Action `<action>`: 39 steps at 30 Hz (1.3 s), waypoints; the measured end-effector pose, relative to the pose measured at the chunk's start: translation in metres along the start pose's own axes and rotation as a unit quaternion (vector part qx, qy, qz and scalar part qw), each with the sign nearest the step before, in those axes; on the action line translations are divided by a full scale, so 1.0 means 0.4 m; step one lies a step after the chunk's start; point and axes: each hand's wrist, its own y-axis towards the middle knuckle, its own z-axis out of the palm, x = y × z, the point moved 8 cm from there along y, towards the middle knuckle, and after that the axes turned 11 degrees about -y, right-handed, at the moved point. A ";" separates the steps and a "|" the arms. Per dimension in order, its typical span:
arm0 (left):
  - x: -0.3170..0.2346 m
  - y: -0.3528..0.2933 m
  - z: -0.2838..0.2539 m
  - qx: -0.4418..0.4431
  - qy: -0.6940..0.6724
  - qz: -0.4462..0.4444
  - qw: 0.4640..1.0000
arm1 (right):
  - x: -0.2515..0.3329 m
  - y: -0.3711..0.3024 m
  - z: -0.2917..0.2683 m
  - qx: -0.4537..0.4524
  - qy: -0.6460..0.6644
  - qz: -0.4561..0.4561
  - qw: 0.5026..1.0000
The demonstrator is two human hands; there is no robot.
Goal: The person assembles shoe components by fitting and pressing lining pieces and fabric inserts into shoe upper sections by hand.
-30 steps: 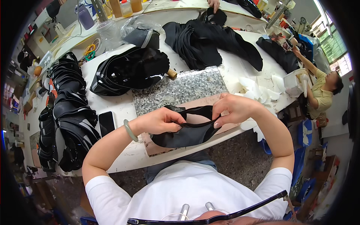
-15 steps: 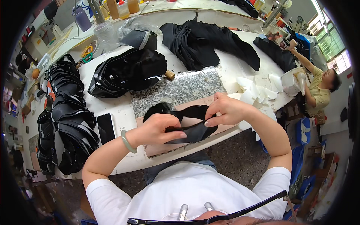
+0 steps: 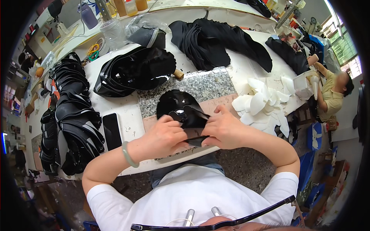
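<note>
A glossy black patent shoe upper point(image 3: 179, 101) stands partly folded over the pinkish board point(image 3: 227, 103) before me. My left hand point(image 3: 166, 134) pinches its near left edge, fingers curled in. On the near right edge, my right hand point(image 3: 221, 130) is closed with thumb and fingertips pressed together. The strip between the two hands is bent, and my fingers hide part of it. Just beyond the upper lies a speckled stone slab point(image 3: 208, 80).
To the left are long stacks of black shoe pieces point(image 3: 77, 119) and a phone point(image 3: 111, 131). Shiny black uppers point(image 3: 135, 71), a wooden handle point(image 3: 178, 74) and matte black pieces point(image 3: 219, 42) lie farther back. White cut pieces point(image 3: 266, 101) are heaped right, near a seated co-worker point(image 3: 332, 90).
The upper has turned, so its glossy rounded part now faces up and away from me. My hands have drawn closer together, the right one moving nearer my body.
</note>
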 end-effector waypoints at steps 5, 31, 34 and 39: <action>-0.054 0.020 -0.004 0.062 0.107 0.027 0.992 | 0.068 0.015 0.019 -0.003 -0.051 -0.025 0.998; 0.098 -0.129 0.157 -0.360 -0.795 -0.068 0.485 | -0.120 -0.043 -0.197 -0.279 0.062 0.227 0.931; 0.099 -0.180 0.241 -0.379 -0.794 -0.171 0.443 | -0.165 -0.053 0.013 -0.149 0.161 0.313 0.924; 0.084 -0.305 0.250 -0.304 -0.642 -0.350 0.611 | -0.122 -0.015 0.112 -0.097 0.117 0.213 0.965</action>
